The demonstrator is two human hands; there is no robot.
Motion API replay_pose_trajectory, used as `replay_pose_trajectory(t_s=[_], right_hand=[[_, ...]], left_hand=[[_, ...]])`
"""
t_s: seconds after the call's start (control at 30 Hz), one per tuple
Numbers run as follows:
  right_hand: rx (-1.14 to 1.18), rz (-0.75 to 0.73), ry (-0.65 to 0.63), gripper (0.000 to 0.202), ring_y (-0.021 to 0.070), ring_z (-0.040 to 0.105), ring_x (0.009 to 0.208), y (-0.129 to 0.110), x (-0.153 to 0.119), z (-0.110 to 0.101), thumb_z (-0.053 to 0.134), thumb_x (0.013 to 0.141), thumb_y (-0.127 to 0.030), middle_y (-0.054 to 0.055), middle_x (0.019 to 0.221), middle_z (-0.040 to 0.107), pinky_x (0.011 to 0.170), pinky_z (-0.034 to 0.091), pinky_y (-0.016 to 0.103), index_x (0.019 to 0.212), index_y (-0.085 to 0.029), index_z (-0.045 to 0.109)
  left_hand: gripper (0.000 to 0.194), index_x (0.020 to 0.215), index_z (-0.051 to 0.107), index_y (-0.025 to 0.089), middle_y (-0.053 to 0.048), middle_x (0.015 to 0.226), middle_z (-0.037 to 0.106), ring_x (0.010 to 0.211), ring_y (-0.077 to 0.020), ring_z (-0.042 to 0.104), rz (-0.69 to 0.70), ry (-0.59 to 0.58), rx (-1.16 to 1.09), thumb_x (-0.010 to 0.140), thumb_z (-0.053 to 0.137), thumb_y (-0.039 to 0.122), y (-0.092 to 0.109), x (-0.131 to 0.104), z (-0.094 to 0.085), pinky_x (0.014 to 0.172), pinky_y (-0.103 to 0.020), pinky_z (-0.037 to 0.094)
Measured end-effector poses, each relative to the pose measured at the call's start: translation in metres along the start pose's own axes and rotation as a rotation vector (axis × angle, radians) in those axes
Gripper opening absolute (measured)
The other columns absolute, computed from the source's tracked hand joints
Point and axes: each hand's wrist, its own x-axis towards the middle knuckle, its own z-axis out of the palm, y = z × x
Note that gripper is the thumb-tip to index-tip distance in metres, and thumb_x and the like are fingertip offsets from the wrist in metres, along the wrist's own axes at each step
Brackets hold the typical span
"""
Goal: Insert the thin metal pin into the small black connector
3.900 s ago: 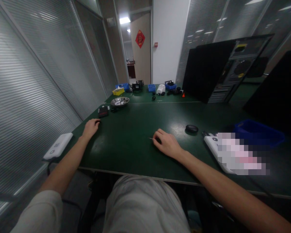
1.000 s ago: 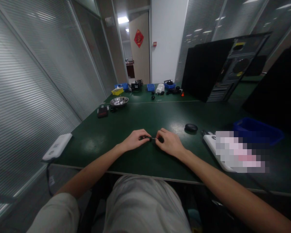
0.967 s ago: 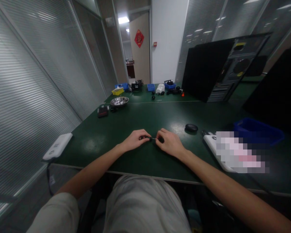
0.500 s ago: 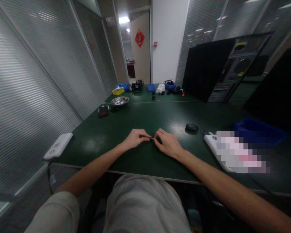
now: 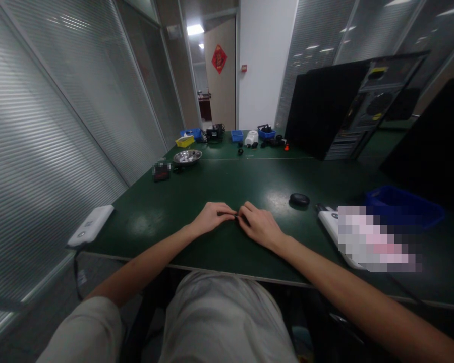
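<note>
Both hands meet over the green table (image 5: 219, 186), fingertips almost touching. My left hand (image 5: 212, 216) is closed in a pinch on a small dark piece (image 5: 235, 217), too small to name. From the other side, my right hand (image 5: 260, 223) is also closed, its thumb and fingertips pressed together at the same piece. The fingers cover most of it. A black computer mouse (image 5: 299, 199) lies to the right of my right hand, apart from it.
A white device (image 5: 91, 227) lies at the left edge, another (image 5: 342, 242) at the right beside a blue bin (image 5: 404, 206). Farther back are a metal bowl (image 5: 187, 158), a yellow tray (image 5: 184, 141), a blue basket (image 5: 236, 136) and a black computer case (image 5: 325, 111).
My right hand's fingertips have moved slightly left, closer to my left hand, and now hide more of the small piece. My left hand is nearly still.
</note>
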Motion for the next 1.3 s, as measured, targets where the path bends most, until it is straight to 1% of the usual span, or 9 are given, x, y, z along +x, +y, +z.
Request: replay_pose_trajectory(t_s=[0.27, 0.37, 0.5, 0.57, 0.8, 0.97, 1.1, 1.2, 1.3], right_hand=[[0.022, -0.008, -0.010, 0.023, 0.0146, 0.058, 0.074, 0.001, -0.001, -0.002, 0.041, 0.108, -0.036, 0.004, 0.107, 0.061, 0.060, 0.029, 0.029, 0.107, -0.021, 0.059], [0.014, 0.006, -0.020, 0.023, 0.0144, 0.058, 0.073, 0.001, 0.000, -0.002, 0.042, 0.107, -0.037, 0.004, 0.107, 0.061, 0.060, 0.029, 0.029, 0.106, -0.022, 0.059], [0.015, 0.020, -0.029, 0.023, 0.0145, 0.059, 0.073, 0.001, 0.001, -0.002, 0.044, 0.106, -0.037, 0.004, 0.106, 0.061, 0.060, 0.030, 0.029, 0.106, -0.022, 0.060], [0.020, 0.027, -0.030, 0.022, 0.0146, 0.059, 0.073, 0.002, 0.001, -0.002, 0.045, 0.106, -0.037, 0.004, 0.106, 0.062, 0.061, 0.031, 0.029, 0.106, -0.022, 0.061], [0.050, 0.034, -0.002, 0.020, 0.0146, 0.059, 0.074, 0.004, 0.000, -0.001, 0.047, 0.105, -0.036, 0.003, 0.104, 0.062, 0.063, 0.031, 0.029, 0.103, -0.022, 0.060], [0.057, 0.046, -0.004, 0.020, 0.0146, 0.060, 0.075, 0.004, -0.001, -0.003, 0.048, 0.104, -0.036, 0.003, 0.104, 0.062, 0.063, 0.032, 0.029, 0.102, -0.022, 0.061], [0.061, 0.074, -0.005, 0.020, 0.0153, 0.061, 0.076, 0.004, 0.000, -0.004, 0.048, 0.104, -0.037, 0.003, 0.105, 0.063, 0.063, 0.033, 0.029, 0.103, -0.023, 0.061], [0.044, 0.134, -0.004, 0.019, 0.0161, 0.062, 0.078, 0.005, 0.001, -0.004, 0.048, 0.103, -0.037, 0.003, 0.105, 0.063, 0.064, 0.033, 0.029, 0.102, -0.023, 0.061], [0.040, 0.192, -0.007, 0.018, 0.0165, 0.062, 0.080, 0.006, 0.002, -0.004, 0.050, 0.103, -0.036, 0.004, 0.106, 0.063, 0.064, 0.034, 0.029, 0.100, -0.023, 0.062]], left_hand=[[0.022, 0.106, 0.082, 0.023, -0.005, 0.106, 0.078, 0.098, -0.0197, 0.071, -0.083, -0.008, -0.073, 0.089, 0.075, 0.036, -0.003, 0.000, -0.001, 0.093, -0.031, 0.051], [0.023, 0.104, 0.082, 0.021, -0.007, 0.107, 0.077, 0.096, -0.0199, 0.070, -0.093, -0.006, -0.095, 0.088, 0.075, 0.038, -0.007, 0.002, -0.005, 0.089, -0.031, 0.051], [0.024, 0.107, 0.080, 0.020, -0.007, 0.102, 0.074, 0.085, -0.0173, 0.066, -0.126, 0.059, 0.007, 0.090, 0.073, 0.036, -0.015, 0.007, -0.011, 0.078, -0.029, 0.050], [0.024, 0.111, 0.079, 0.021, -0.006, 0.101, 0.074, 0.082, -0.0163, 0.063, -0.124, 0.059, 0.071, 0.091, 0.071, 0.031, -0.019, 0.009, -0.011, 0.077, -0.029, 0.048], [0.022, 0.114, 0.076, 0.021, -0.006, 0.109, 0.072, 0.090, -0.0173, 0.064, -0.050, -0.008, 0.149, 0.094, 0.066, 0.026, -0.022, 0.010, -0.010, 0.081, -0.030, 0.050], [0.027, 0.119, 0.073, 0.022, -0.008, 0.118, 0.070, 0.103, -0.0188, 0.063, 0.029, -0.036, 0.121, 0.099, 0.056, 0.021, -0.007, 0.004, -0.014, 0.091, -0.033, 0.050], [0.028, 0.123, 0.072, 0.023, -0.008, 0.117, 0.071, 0.111, -0.0215, 0.061, 0.111, -0.113, 0.109, 0.096, 0.065, 0.029, 0.003, 0.002, -0.015, 0.099, -0.037, 0.048], [0.022, 0.113, 0.074, 0.022, -0.008, 0.110, 0.071, 0.109, -0.0219, 0.061, 0.100, -0.083, 0.166, 0.098, 0.062, 0.031, 0.002, 0.004, -0.015, 0.101, -0.039, 0.048], [0.021, 0.114, 0.072, 0.021, -0.008, 0.116, 0.070, 0.113, -0.0218, 0.061, 0.088, -0.063, 0.197, 0.098, 0.061, 0.030, -0.002, 0.005, -0.014, 0.104, -0.039, 0.047]])
